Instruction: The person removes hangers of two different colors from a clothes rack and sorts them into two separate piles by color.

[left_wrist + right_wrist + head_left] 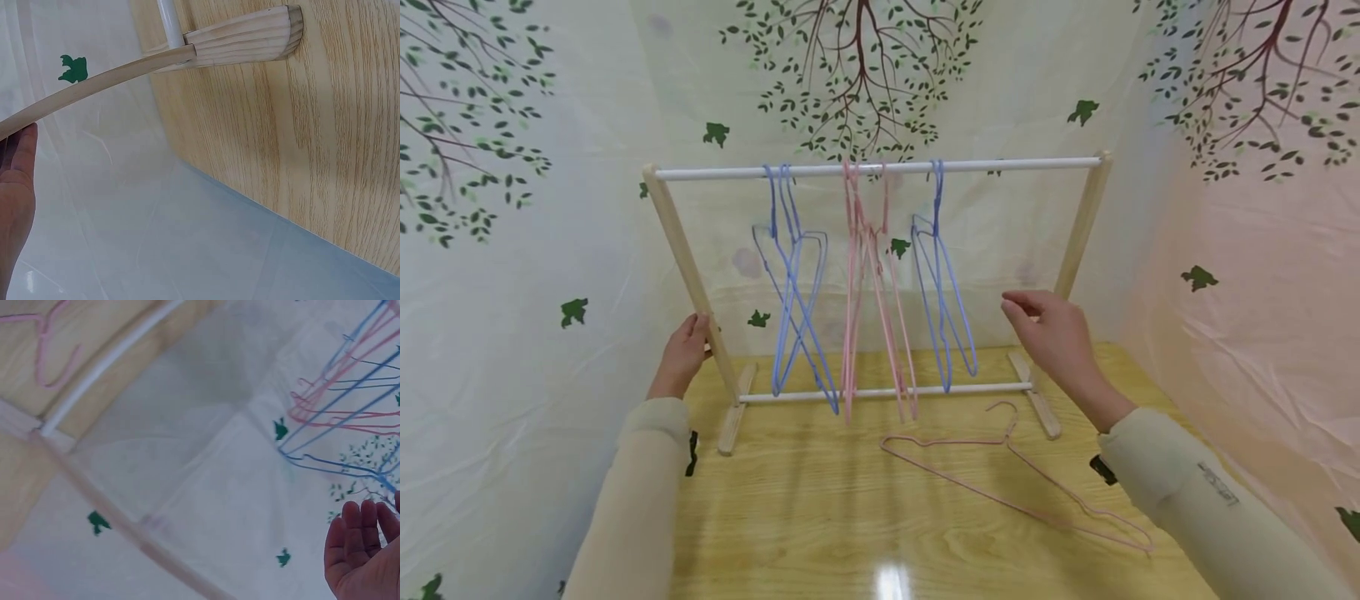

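Note:
My left hand [683, 354] grips the left wooden post [681, 242] of a small hanger rack; in the left wrist view its fingers [24, 150] lie against that post. My right hand [1052, 333] is raised in the air to the right, fingers loosely bent and nothing held. Near it hang blue hangers [946, 283] on the white top rail [1022, 165]. Pink hangers [891, 333] hang mid-rail, and more blue hangers [790, 287] are left of them. One pink hanger [955, 479] lies flat on the table in front of the rack.
The rack stands on wooden feet [1045, 412], joined by a white lower bar [977, 389]. Under it is a wood-grain table [790, 517]. Pale sheeting [595, 200] printed with branches and leaves surrounds the table at the back and sides.

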The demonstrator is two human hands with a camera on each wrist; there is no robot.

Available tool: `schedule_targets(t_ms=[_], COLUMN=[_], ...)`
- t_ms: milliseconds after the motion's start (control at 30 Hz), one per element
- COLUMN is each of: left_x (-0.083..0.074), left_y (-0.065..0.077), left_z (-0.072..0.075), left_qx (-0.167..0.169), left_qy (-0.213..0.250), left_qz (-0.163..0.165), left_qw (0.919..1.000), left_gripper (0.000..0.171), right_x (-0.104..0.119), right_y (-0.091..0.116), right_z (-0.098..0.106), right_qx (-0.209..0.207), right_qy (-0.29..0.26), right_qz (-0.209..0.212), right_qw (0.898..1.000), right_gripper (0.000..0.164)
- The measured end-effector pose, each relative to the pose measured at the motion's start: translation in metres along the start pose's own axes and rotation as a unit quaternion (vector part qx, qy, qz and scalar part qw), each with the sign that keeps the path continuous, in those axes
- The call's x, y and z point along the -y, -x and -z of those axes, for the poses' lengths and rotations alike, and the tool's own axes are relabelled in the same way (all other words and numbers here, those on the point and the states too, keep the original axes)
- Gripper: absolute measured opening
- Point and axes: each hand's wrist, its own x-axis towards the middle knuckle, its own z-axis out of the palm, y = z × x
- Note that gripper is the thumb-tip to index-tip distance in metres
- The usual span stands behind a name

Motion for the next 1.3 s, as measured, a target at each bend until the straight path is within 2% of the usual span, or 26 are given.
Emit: schedule_targets(t_ms=[133, 367, 567, 800, 1300], left_x=[0.000, -0.001, -0.001, -0.002, 0.000], left_y=[-0.001, -0.001, 0.001, 0.001, -0.002], left_z=[0.001, 0.001, 0.001, 0.000, 0.002], left_qx=[0.002, 0.004, 0.002, -0.002, 0.009], left_qy=[0.000, -0.003, 0.002, -0.004, -0.002], left_qz=[0.002, 0.001, -0.001, 0.000, 0.010], left_qw=[1.0000, 1.0000, 1.0000, 1.0000, 0.9999], left_gripper=[0.068, 0.066, 0.065, 0.067, 0.069], right_x=[0.026, 0.062, 0.081, 0.089, 0.085], right_y=[-0.010, -0.019, -0.019, -0.016, -0.017], right_z=[-0.002, -0.013, -0.026, -0.040, -0.051], right_qx=[-0.011, 0.004, 0.014, 0.018, 0.009], right_qy=[-0.010, -0.007, 0.026, 0.068, 0.143], right_qz=[0.008, -0.003, -0.019, -0.052, -0.059], right_qw=[1.000, 1.000, 0.999, 0.996, 0.988], right_gripper=[0.030, 0.032, 0.032, 0.038, 0.037])
